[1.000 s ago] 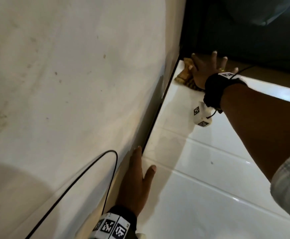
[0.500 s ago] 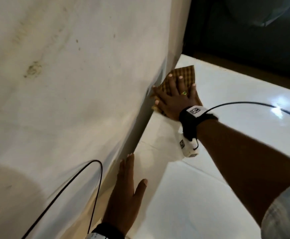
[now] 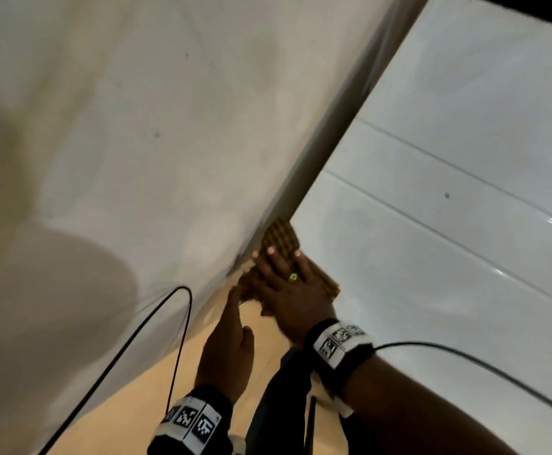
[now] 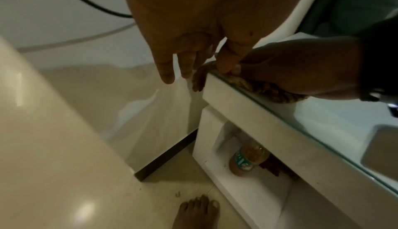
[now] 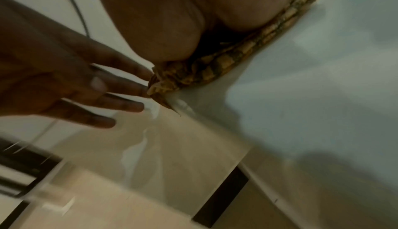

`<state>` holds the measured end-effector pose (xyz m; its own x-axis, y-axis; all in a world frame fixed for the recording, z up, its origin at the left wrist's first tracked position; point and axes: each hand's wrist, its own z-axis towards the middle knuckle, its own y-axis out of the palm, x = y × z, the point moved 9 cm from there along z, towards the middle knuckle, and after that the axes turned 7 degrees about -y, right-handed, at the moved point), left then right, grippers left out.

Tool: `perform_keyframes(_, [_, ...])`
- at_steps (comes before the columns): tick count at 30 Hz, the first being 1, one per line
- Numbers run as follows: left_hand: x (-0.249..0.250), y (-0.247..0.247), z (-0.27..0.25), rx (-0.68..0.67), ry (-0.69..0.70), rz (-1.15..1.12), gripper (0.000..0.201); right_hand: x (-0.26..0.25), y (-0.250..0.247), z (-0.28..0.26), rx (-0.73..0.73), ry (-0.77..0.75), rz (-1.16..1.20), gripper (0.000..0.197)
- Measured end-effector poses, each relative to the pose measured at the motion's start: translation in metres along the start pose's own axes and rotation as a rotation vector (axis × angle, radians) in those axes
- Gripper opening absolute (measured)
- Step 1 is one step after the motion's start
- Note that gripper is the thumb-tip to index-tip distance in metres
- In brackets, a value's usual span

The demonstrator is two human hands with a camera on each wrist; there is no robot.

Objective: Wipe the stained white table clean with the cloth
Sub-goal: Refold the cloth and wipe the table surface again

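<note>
A brown waffle-weave cloth point(image 3: 281, 238) lies at the near left corner of the glossy white table point(image 3: 432, 224), against the wall. My right hand point(image 3: 287, 284) presses flat on it with straight fingers, a green ring on one. In the right wrist view the cloth point(image 5: 237, 57) is bunched under the palm point(image 5: 172, 19) and hangs slightly over the table point(image 5: 323, 96) edge. My left hand point(image 3: 228, 343) is off the table beside that corner, its straight fingers point(image 5: 129, 89) touching the cloth's overhanging end. In the left wrist view its fingers point(image 4: 183, 59) point at the cloth point(image 4: 258, 86).
A marked off-white wall point(image 3: 136, 126) runs along the table's left side. A black cable point(image 3: 156, 323) loops in front of it. Under the tabletop an open shelf holds a bottle point(image 4: 247, 159). A bare foot point(image 4: 196, 214) stands on the beige floor.
My right hand has dragged the cloth along the wall side from the far end to the near corner. My left hand left the table edge and now meets the cloth.
</note>
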<state>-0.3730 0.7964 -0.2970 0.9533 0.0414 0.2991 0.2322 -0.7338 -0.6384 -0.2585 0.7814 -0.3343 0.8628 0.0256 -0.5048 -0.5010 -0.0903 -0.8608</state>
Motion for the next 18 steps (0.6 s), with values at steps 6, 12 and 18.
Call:
perform_keyframes(6, [-0.059, 0.001, -0.011, -0.059, -0.264, -0.320, 0.055, -0.086, 0.067, -0.053, -0.229, -0.155, 0.217, 0.036])
perform_keyframes(12, [-0.073, -0.005, -0.058, -0.202, -0.094, -0.051, 0.049, -0.118, 0.059, -0.123, -0.447, 0.071, 0.730, 0.045])
perform_keyframes(18, [-0.030, -0.023, -0.137, -0.429, 0.100, 0.094, 0.076, -0.125, -0.049, -0.189, -0.324, 0.374, 1.090, 0.027])
